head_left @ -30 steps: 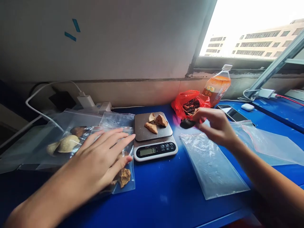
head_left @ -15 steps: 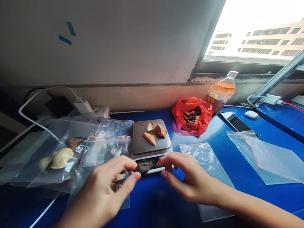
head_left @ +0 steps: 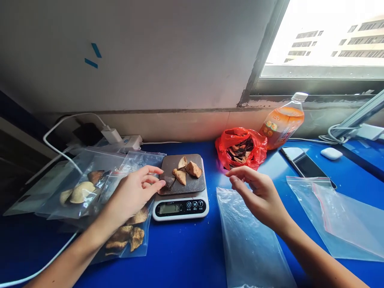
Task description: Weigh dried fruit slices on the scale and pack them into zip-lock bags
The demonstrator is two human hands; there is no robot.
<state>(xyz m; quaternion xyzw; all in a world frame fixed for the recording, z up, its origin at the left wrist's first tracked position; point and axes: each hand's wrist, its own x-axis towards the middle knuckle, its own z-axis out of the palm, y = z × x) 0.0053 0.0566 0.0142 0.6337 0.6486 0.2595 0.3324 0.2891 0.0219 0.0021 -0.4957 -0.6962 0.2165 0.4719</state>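
My left hand (head_left: pixel 139 188) is at the left edge of the kitchen scale (head_left: pixel 180 212), thumb and forefinger apart. Just beyond the fingertips, a dark dried piece (head_left: pixel 169 182) rests on the weighing plate (head_left: pixel 196 185); whether the thumb still touches it is hard to see. Beside it on the plate lie several tan dried chunks (head_left: pixel 193 169). The display is lit, its digits too small to read surely. My right hand (head_left: pixel 255 190) hovers empty over a clear zip bag (head_left: pixel 249 236), with thumb and forefinger slightly apart, in front of a red plastic bag (head_left: pixel 221 150) holding dark dried pieces (head_left: pixel 240 151).
Zip bags (head_left: pixel 105 160) with dried pieces overlap at the left, beside a white cable (head_left: pixel 57 124) and a power strip (head_left: pixel 133 142). A drink bottle (head_left: pixel 283 124) stands behind the red bag. Rightward lie a phone (head_left: pixel 303 164), a white earbud case (head_left: pixel 331 153) and flat zip bags (head_left: pixel 345 224).
The dark piece, held between my hands in front of the scale, now lies on its plate. My left hand has moved forward to the plate; my right has drawn away toward the red bag.
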